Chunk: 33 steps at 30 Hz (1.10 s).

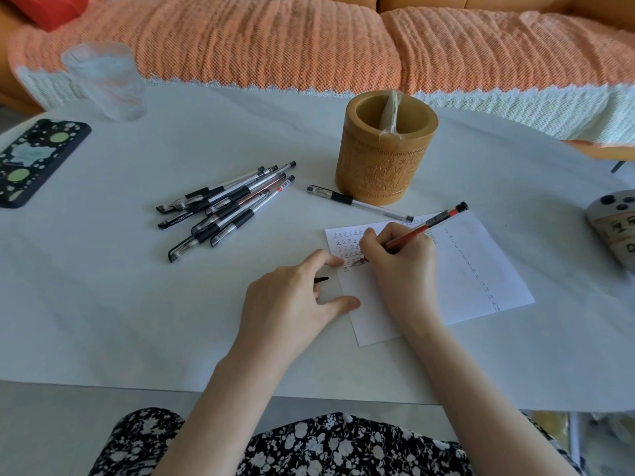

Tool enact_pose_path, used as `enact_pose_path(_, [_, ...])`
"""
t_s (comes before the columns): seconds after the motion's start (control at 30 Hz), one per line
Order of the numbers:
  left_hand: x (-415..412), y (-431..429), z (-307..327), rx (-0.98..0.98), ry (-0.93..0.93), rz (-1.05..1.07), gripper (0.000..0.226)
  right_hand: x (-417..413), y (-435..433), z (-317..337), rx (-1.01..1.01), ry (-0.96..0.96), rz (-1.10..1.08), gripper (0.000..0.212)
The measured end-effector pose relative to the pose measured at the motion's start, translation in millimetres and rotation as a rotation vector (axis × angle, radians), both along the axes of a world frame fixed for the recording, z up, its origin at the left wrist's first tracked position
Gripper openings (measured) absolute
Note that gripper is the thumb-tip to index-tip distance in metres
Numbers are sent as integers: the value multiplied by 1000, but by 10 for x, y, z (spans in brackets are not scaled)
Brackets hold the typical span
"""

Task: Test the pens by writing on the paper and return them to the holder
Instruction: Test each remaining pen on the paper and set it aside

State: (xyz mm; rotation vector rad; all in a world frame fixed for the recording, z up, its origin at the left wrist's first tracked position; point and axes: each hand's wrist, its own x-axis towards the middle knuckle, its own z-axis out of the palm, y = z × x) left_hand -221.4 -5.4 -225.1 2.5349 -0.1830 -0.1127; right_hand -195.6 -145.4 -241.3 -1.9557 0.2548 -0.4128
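Your right hand grips a red gel pen in a writing hold, with the fingers closed round the barrel low down. Its tip rests on the sheet of paper, at the lowest of the rows of small characters along the sheet's left side. A column of handwritten numbers runs down the right side.

Your left hand lies on the white table cover at the paper's left edge. The forefinger and thumb are stretched out and touch that edge. The other fingers curl in around a small black cap, of which only the tip shows.

The carved bamboo pen holder stands upright beyond the paper, with a plastic-wrapped item leaning inside it. A single capped black pen lies between the holder and the paper, and its far end reaches the sheet's upper edge. A loose pile of black gel pens lies left of the holder, well apart from your hands.

Further left sit a dark patterned phone case and a clear glass tumbler. A sofa with an orange cover runs behind the table.
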Motion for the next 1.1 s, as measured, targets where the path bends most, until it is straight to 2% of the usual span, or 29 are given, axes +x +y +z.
enact_pose_path(1.1, [3, -3, -3, 7, -7, 0, 48, 2, 3, 7, -7, 7, 18, 35])
